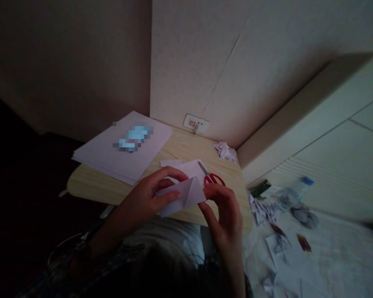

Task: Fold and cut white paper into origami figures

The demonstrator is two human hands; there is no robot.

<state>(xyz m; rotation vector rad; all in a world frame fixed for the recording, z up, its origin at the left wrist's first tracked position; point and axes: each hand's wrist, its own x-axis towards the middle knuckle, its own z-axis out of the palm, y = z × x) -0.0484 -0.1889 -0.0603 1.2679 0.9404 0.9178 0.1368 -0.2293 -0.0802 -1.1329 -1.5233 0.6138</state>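
Note:
A folded piece of white paper (186,194) is held up between my two hands, above the near edge of a small wooden table (105,186). My left hand (158,188) grips its left part, with the thumb in front and the fingers behind. Thumb and forefinger of my right hand (220,203) pinch its right corner. A diagonal fold shows near the paper's right end. Just behind lie red-handled scissors (212,179), partly hidden by my right hand, and a flat white sheet (194,167) under their blades.
A stack of white paper (96,153) with a blurred-out object on it lies at the table's left. Folded paper pieces (225,152) sit by the wall, near a socket (196,123). Right of the table, a bed holds more folded paper (262,211) and a plastic bottle (298,188).

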